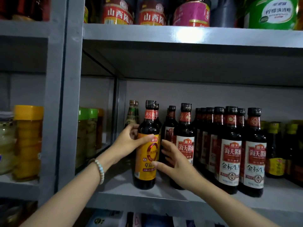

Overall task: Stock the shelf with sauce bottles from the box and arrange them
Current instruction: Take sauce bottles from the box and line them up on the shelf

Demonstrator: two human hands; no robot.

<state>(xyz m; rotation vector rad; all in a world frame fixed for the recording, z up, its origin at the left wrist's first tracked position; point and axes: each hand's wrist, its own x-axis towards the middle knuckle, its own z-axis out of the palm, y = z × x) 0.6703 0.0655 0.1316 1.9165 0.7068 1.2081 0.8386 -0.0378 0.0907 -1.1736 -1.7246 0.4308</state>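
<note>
Orange-labelled sauce bottle (148, 161), upright near the front edge of the grey shelf (147, 199). The left hand (129, 141) gripped it at the shoulder, thumb laid across the top of the label and fingers curled round the bottle's left side; a beaded bracelet (100, 169) sat on that wrist. The right hand (173, 161) was just right of the bottle, fingers spread apart and fairly straight, thumb tip touching the lower label. To the bottle's right stood rows of red-and-white-labelled bottles (229, 156), the nearest just beside it; farther right were yellow-capped bottles (275, 149). Behind it to the left stood a green bottle (132, 115). Well to its left, past the upright post, were green-lidded jars (87, 133).
</note>
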